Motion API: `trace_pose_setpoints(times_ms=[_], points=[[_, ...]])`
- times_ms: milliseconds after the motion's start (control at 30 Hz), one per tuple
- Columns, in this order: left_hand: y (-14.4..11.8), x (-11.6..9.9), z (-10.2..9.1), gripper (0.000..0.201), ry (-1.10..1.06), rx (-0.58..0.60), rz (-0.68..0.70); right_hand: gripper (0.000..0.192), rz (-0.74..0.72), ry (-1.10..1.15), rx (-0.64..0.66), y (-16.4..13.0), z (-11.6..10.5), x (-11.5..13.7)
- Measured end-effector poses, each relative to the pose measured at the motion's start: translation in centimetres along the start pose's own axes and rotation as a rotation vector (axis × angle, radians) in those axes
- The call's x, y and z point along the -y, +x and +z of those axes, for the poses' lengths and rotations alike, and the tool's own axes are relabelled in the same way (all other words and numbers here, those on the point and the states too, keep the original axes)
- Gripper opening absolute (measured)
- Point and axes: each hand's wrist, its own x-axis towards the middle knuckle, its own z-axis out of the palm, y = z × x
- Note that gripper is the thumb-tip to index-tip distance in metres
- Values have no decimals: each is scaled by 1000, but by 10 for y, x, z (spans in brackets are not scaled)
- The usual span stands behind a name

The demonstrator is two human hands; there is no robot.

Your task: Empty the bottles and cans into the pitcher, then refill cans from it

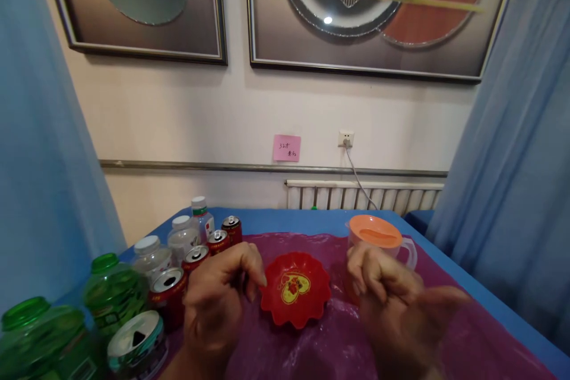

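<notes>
Two hands low in the frame, either side of a red bowl [295, 297] at lower centre. Left hand [218, 300] sits lower left of centre, fingers curled, fingertips just at the bowl's left rim; can't tell if they touch it. Nothing visibly held. Right hand [392, 303] sits lower right, motion-blurred, fingers loosely curled and part spread, holding nothing I can make out. It's apart from the bowl and overlaps the base of a clear jug [378, 237] with an orange lid, which stands right of centre just behind it.

Bowl is scalloped, with a yellow heart mark inside, upright on a purple plastic sheet [312, 350] that covers the bench [289, 218] (blue cover showing at the far edge).

Left edge of the bench: a row running from lower left toward centre. Green plastic bottles [113, 291] nearest the camera, clear bottles [182, 237] with white caps further back, red cans [196, 258] alongside them, tops opened on the near ones. One silver-topped can [138, 341] at the bottom left.

Background: pink sticky note [287, 148] on the wall at centre, radiator [356, 196] below it, blue curtains [512, 148] both sides.
</notes>
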Motion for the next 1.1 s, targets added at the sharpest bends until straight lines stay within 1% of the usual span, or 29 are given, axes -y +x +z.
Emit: trace_pose_setpoints(times_ms=[67, 167, 200, 233, 267, 333, 433, 567, 800, 1100], points=[[13, 22, 4, 91, -70, -38, -171, 80, 125, 24, -12, 11, 1, -29], [36, 66, 9, 89, -183, 0, -522, 83, 375, 36, -35, 31, 0, -78], [42, 80, 9, 88, -204, 4, -613, 84, 441, 35, -50, 37, -1, -91], [47, 92, 8, 88, -219, 7, -674, 84, 484, 35, -63, 42, -3, -102], [50, 100, 7, 87, -231, 5, -703, 85, 505, 39, -75, 45, -6, -109], [51, 109, 6, 86, -243, -7, -698, 84, 499, 52, -89, 48, -11, -115], [48, 105, 6, 85, -243, -18, -655, 83, 469, 66, -82, 46, -15, -112], [46, 98, 8, 86, -241, -9, -662, 83, 471, 57, -61, 41, -11, -110], [48, 101, 10, 86, -252, 10, -677, 83, 483, 69, -55, 40, -7, -114], [50, 97, 14, 86, -259, 30, -679, 84, 496, 24, -45, 44, -5, -114]])
